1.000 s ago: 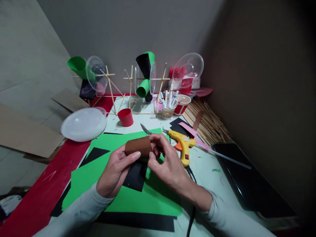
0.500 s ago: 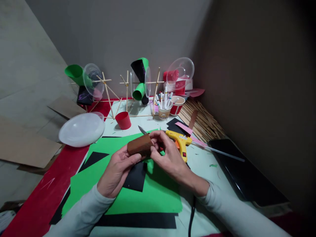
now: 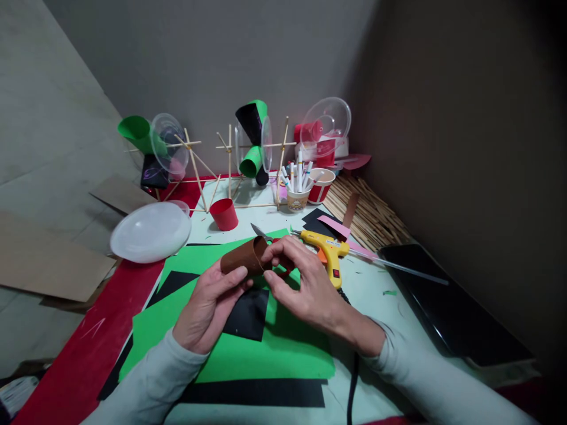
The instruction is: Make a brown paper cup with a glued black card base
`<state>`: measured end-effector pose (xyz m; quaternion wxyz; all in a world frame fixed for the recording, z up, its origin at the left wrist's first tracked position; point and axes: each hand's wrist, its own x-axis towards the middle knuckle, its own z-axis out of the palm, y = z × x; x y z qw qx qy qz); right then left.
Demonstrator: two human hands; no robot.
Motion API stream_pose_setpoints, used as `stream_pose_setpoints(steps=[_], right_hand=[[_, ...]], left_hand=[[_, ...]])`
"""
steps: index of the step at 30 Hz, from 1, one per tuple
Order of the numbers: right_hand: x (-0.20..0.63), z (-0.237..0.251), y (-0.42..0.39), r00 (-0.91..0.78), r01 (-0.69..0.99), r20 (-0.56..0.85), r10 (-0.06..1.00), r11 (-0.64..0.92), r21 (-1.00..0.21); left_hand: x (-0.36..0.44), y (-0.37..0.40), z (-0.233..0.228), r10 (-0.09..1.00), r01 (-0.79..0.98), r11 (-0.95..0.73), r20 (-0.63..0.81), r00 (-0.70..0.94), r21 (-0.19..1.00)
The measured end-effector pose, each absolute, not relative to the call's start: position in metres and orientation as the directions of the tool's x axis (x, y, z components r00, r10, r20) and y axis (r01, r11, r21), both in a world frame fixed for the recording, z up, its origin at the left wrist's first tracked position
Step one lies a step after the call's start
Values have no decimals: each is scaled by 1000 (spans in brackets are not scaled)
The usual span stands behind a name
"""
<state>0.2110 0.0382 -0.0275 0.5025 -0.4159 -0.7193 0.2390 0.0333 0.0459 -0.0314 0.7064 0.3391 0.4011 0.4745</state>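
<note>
A brown paper tube (image 3: 241,257) lies tilted in my left hand (image 3: 208,304), whose thumb presses on its near side. My right hand (image 3: 301,280) is at the tube's right end, thumb and fingertips pinching near the rim. Beneath both hands are a green sheet (image 3: 283,360) and a black paper square (image 3: 248,319). Scissors (image 3: 258,231) lie just behind the tube, their handles partly hidden by my right hand. To the right of that hand rests a yellow hot glue gun (image 3: 326,245) with a clear glue stick (image 3: 407,270) sticking out of its back.
A red paper ring (image 3: 224,215) stands behind the green sheet. Farther back are stick frames (image 3: 230,165) with green and black cones (image 3: 251,162), a cup of markers (image 3: 297,200) and a striped cup (image 3: 321,188). Bamboo sticks (image 3: 376,212), a black device (image 3: 456,313) and a plastic lid (image 3: 150,232) flank them.
The brown piece now shows a rounder, open right end, where before it looked flatter. My right-hand fingers have shifted along its rim. The view has moved slightly.
</note>
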Motion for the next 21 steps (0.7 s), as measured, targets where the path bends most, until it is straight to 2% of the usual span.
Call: stream_pose_setpoints(steps=[10, 17, 21], right_hand=[[208, -24, 34, -190, 368, 576, 795, 602, -709], [226, -16, 36, -177, 217, 483, 857, 513, -831], [220, -30, 41, -296, 228, 438, 849, 508, -831]], left_hand=[[38, 43, -27, 922, -446, 360, -238, 306, 820], [30, 48, -27, 886, -525, 444, -267, 379, 727], [33, 45, -25, 856, -525, 496, -286, 431, 692]])
